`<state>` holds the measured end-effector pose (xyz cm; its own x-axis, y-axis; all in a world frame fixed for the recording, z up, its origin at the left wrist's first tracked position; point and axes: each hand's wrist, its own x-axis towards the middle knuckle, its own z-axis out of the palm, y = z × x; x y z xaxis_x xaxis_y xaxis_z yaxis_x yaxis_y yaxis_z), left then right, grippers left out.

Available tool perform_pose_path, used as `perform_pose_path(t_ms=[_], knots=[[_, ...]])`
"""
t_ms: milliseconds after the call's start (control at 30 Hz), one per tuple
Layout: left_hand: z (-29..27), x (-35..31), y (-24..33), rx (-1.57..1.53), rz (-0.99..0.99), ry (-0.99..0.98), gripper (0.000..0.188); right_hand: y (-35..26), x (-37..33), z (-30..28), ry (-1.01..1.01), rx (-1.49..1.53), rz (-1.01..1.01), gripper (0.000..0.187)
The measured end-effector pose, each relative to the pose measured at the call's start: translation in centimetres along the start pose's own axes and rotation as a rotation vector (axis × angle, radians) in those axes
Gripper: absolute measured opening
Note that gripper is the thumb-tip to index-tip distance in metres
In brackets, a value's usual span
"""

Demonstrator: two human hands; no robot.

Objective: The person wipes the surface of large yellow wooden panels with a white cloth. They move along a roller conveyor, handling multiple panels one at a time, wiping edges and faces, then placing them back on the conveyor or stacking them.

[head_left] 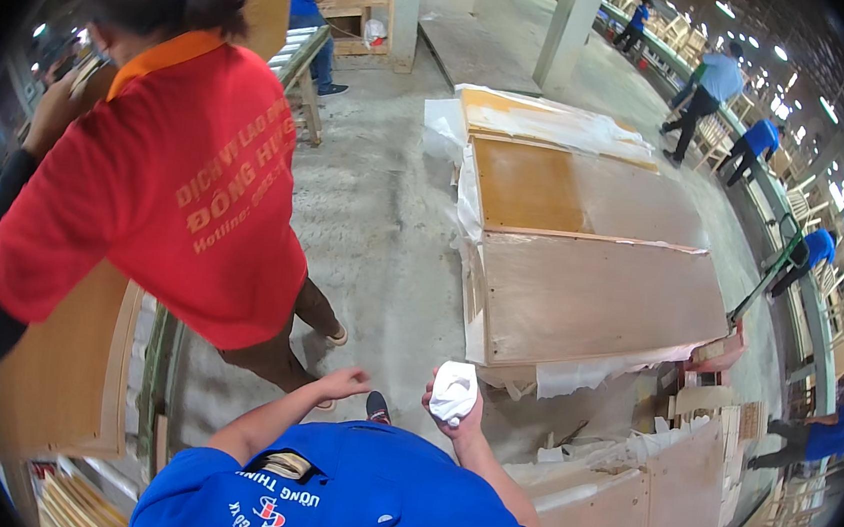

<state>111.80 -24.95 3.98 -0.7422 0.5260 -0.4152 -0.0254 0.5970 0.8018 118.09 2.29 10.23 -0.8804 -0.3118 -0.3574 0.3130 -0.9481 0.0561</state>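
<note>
My right hand (471,423) is closed around a wad of white cloth (453,392), held up in front of my body; whether it is cloth or paper is hard to make out. Off to the left hangs my left hand (343,384), its fingers loosely stretched and nothing visible in them. Beyond my right hand lies a stack of brown wooden panels (600,299) with white sheets of wrapping between them. More wooden panels (611,511) rest near my right elbow.
Close on my left stands a person in a red shirt (168,181), beside a wooden panel (61,373) on a green-framed roller conveyor (160,371). Bare concrete floor (377,209) runs ahead. Wood offcuts (720,410) and a green trolley handle (773,269) are right. Several workers and a long conveyor line the far right.
</note>
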Motion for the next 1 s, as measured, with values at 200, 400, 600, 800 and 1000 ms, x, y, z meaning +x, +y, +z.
perform_pose_path(t_ms=[200, 400, 600, 800, 1000], knots=[[-3.3, 14.1, 11.0, -0.127, 0.186, -0.32, 0.054, -4.1, 7.0, 1.8, 0.059, -0.099, -0.209, 0.04], [-4.0, 23.2, 18.5, -0.118, 0.337, -0.642, 0.07, -10.9, 11.9, 3.1, 0.136, -0.064, -0.464, 0.037], [-8.8, 32.7, 21.8, -0.158, 0.216, -0.444, 0.07, -17.4, 23.6, 7.8, 0.208, -0.11, -0.408, 0.042], [-17.3, 42.2, 22.0, -0.322, 0.167, -0.132, 0.059, -22.9, 35.9, 14.6, 0.477, -0.575, -0.289, 0.04], [-27.9, 51.1, 20.9, -0.585, -0.001, -0.097, 0.048, -26.0, 47.7, 18.9, 0.177, -0.536, -0.314, 0.045]])
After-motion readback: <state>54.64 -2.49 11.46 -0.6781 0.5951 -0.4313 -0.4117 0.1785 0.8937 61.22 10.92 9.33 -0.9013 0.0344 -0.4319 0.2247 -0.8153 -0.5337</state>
